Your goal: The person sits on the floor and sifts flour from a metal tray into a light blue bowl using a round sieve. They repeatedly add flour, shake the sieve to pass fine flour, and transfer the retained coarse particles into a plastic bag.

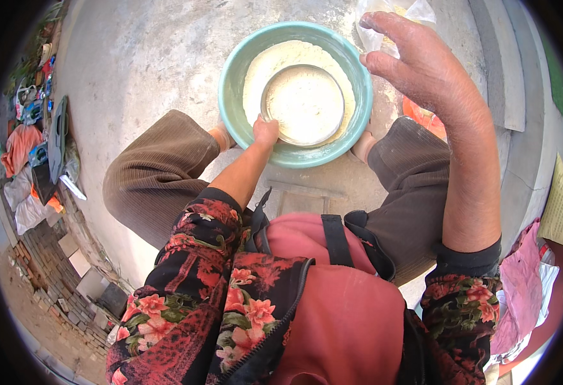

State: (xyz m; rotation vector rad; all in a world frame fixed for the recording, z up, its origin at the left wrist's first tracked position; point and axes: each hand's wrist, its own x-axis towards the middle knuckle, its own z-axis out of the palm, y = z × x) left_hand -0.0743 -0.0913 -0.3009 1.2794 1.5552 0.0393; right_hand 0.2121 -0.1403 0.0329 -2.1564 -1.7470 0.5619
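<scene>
Between my feet sits a teal plastic basin with pale yellow flour spread over its bottom. Inside it is a round sieve with a metal rim, and more flour fills the sieve. My left hand grips the sieve's near-left rim. Raised over the basin's right side, my right hand has thumb and fingers apart and nothing between them. Behind that hand lies a clear plastic bag with some yellowish contents, partly hidden.
An orange-red plastic bag rests by my right leg. Concrete steps run along the right. Pink cloth lies at lower right. Bags, cloths and bottles clutter the left edge, with stacked bricks below them.
</scene>
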